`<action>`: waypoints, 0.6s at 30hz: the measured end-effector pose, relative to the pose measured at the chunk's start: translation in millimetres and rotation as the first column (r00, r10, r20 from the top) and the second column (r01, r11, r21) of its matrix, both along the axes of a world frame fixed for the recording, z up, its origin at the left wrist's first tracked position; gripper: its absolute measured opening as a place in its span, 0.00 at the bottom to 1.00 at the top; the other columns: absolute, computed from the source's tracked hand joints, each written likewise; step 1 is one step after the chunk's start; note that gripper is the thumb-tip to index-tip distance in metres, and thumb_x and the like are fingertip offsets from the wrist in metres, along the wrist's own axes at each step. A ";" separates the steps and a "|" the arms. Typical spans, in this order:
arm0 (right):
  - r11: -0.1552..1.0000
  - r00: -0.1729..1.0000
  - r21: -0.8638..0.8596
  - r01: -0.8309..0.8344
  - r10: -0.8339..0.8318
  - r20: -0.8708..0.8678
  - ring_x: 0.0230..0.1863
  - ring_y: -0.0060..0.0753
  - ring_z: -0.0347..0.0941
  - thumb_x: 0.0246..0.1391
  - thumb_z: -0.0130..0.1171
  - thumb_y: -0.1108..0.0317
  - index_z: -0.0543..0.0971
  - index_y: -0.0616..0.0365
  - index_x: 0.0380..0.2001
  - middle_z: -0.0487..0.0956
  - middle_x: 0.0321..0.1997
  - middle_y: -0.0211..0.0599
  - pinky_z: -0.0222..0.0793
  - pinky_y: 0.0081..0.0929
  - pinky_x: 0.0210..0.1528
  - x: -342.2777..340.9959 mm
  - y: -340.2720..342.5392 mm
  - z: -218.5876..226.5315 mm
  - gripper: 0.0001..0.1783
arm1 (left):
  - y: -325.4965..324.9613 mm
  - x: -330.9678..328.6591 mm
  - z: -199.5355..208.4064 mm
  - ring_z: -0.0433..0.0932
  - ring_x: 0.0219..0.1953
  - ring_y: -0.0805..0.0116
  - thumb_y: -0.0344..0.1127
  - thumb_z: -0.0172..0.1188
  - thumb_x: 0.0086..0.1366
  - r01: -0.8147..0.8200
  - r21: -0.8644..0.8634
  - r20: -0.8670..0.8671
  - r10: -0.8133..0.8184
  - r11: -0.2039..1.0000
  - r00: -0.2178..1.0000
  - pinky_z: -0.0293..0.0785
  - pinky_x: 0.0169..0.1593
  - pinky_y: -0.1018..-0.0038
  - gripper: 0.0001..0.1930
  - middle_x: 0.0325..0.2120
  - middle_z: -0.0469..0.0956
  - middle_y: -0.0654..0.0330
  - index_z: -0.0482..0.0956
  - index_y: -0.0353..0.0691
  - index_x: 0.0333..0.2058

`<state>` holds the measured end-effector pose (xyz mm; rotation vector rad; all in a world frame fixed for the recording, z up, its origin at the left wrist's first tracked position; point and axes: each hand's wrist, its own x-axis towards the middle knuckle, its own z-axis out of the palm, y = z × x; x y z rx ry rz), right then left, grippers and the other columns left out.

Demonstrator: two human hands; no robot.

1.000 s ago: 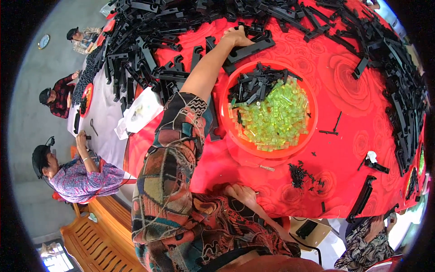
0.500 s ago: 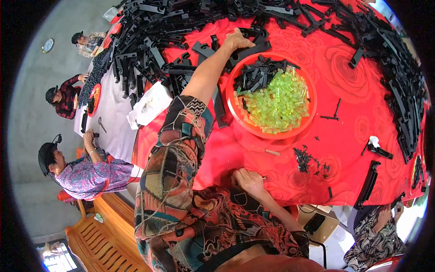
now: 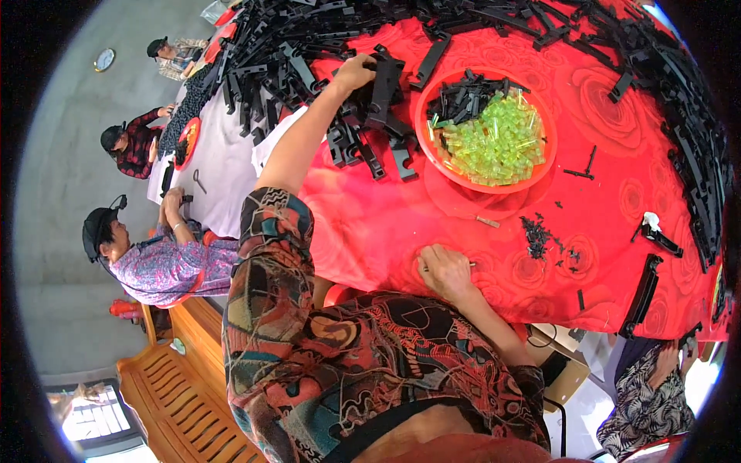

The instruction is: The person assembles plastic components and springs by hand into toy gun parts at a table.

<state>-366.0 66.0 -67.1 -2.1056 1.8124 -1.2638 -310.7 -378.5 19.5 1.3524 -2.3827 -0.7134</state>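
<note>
My left hand [image 3: 355, 73] is stretched out at the far side of the table, its fingers closed on the edge of a long black plastic part [image 3: 384, 94]. Other black parts [image 3: 359, 147] lie loosely just below that one. My right hand [image 3: 446, 272] rests near the table's front edge with curled fingers; a tiny tip shows beside them, but what they hold is hidden. Right of the left hand stands a red bowl [image 3: 549, 154] holding yellow-green translucent pieces [image 3: 498, 143] and small black pieces [image 3: 471, 96].
Heaps of black parts [image 3: 309, 31] line the far and right sides of the red tablecloth [image 3: 363, 224]. Small black bits [image 3: 538, 238] lie right of my right hand. Co-workers sit at left, one in a purple patterned top [image 3: 174, 270]; another person's patterned sleeve [image 3: 652, 397] shows lower right.
My left hand has moved left from beside the bowl's far rim, and a black part there has been lifted or shifted. My right hand stays near the front edge. The whole view has shifted slightly.
</note>
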 end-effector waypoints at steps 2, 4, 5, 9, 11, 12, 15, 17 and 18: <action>1.000 1.000 0.020 -0.003 0.002 0.010 0.20 0.37 0.70 0.41 0.59 0.71 0.68 0.55 0.22 0.68 0.19 0.36 0.67 0.33 0.20 -1.6 -1.6 -1.7 0.09 | 6.2 18.0 5.2 0.77 0.43 0.55 0.41 0.62 0.48 0.032 -0.012 0.036 -0.031 0.999 0.999 0.72 0.46 0.67 0.20 0.38 0.79 0.50 0.79 0.44 0.42; 0.999 1.000 0.033 0.011 -0.011 0.000 0.20 0.37 0.70 0.41 0.59 0.71 0.68 0.55 0.22 0.68 0.19 0.36 0.67 0.33 0.20 -4.1 0.2 -3.1 0.09 | 20.9 19.1 28.7 0.77 0.43 0.51 0.42 0.60 0.49 0.180 -0.146 0.332 -0.124 0.973 0.935 0.72 0.47 0.66 0.20 0.38 0.78 0.48 0.79 0.45 0.42; 0.999 1.000 0.034 -0.006 0.006 -0.003 0.20 0.37 0.70 0.41 0.59 0.71 0.68 0.55 0.23 0.68 0.19 0.36 0.67 0.33 0.20 -1.1 -0.7 -2.5 0.09 | 16.5 34.4 38.4 0.77 0.43 0.51 0.42 0.60 0.49 0.169 -0.157 0.335 -0.109 0.973 0.936 0.72 0.47 0.66 0.20 0.38 0.78 0.48 0.79 0.45 0.42; 1.000 1.000 0.014 0.001 -0.001 -0.011 0.19 0.36 0.70 0.42 0.58 0.69 0.67 0.54 0.22 0.67 0.20 0.35 0.68 0.33 0.19 -3.0 0.4 -2.1 0.09 | 4.1 13.3 59.2 0.76 0.43 0.49 0.40 0.55 0.52 0.227 -0.324 0.498 -0.039 0.918 0.866 0.72 0.47 0.62 0.17 0.38 0.78 0.49 0.79 0.45 0.41; 0.998 1.000 0.067 -0.006 0.005 0.008 0.19 0.35 0.70 0.41 0.58 0.69 0.67 0.54 0.22 0.67 0.19 0.35 0.68 0.32 0.19 -1.5 1.7 -0.5 0.09 | -4.4 -12.0 65.3 0.76 0.43 0.50 0.42 0.55 0.53 0.185 -0.432 0.417 0.014 0.883 0.909 0.73 0.47 0.59 0.16 0.38 0.78 0.50 0.79 0.44 0.40; 0.998 1.000 0.069 0.007 -0.007 0.006 0.19 0.35 0.70 0.41 0.58 0.69 0.67 0.54 0.22 0.67 0.19 0.35 0.68 0.32 0.19 -2.4 1.5 0.2 0.09 | 1.6 -35.8 70.9 0.76 0.44 0.49 0.45 0.56 0.53 0.247 -0.387 0.413 -0.073 0.889 0.908 0.73 0.47 0.59 0.19 0.38 0.78 0.49 0.78 0.43 0.41; 0.999 1.000 0.033 0.017 -0.017 -0.006 0.17 0.33 0.69 0.43 0.57 0.69 0.67 0.52 0.22 0.66 0.19 0.34 0.66 0.31 0.18 -3.4 2.0 -0.9 0.08 | -8.2 -100.9 53.5 0.75 0.45 0.48 0.50 0.58 0.52 0.361 -0.311 0.394 -0.226 0.879 0.891 0.71 0.48 0.59 0.25 0.40 0.76 0.44 0.74 0.36 0.41; 0.995 0.985 0.094 -0.015 0.031 -0.172 0.17 0.29 0.67 0.44 0.56 0.68 0.68 0.50 0.24 0.66 0.22 0.31 0.64 0.28 0.17 -6.5 7.2 -10.4 0.06 | -25.5 -143.3 25.7 0.74 0.46 0.47 0.59 0.60 0.51 0.404 -0.349 0.410 -0.250 0.845 0.877 0.70 0.49 0.59 0.36 0.41 0.75 0.40 0.69 0.31 0.46; 0.995 0.984 0.103 0.001 0.017 -0.177 0.17 0.29 0.67 0.44 0.56 0.68 0.68 0.50 0.24 0.66 0.22 0.31 0.64 0.28 0.17 -8.2 9.7 -17.3 0.06 | -31.2 -163.9 14.1 0.73 0.48 0.46 0.63 0.61 0.50 0.402 -0.302 0.433 -0.251 0.865 0.866 0.69 0.51 0.59 0.42 0.43 0.73 0.39 0.66 0.29 0.51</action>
